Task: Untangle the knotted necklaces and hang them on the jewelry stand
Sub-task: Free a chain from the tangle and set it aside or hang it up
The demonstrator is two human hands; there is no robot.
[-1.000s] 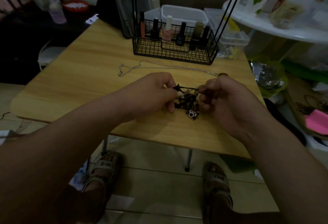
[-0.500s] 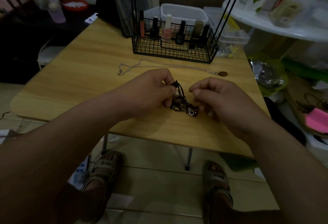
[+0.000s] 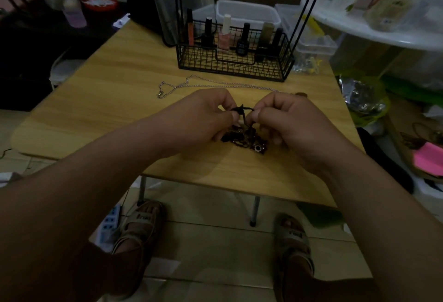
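Untangling looks barely begun: the left hand (image 3: 203, 115) and right hand (image 3: 287, 119) each pinch a loop of the dark knotted necklaces (image 3: 244, 137) on the tabletop (image 3: 107, 100), one silver chain (image 3: 215, 84) lies loose beyond, and nothing visibly hangs on the wire stand (image 3: 263, 69).

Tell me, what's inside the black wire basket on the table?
Six upright cosmetic bottles stand in the wire basket, including a pink bottle. The mesh partly hides their bases; anything lying flat cannot be made out.

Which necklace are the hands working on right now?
The dark cord necklace, pinched by left hand and right hand; the silver chain lies free beyond them.
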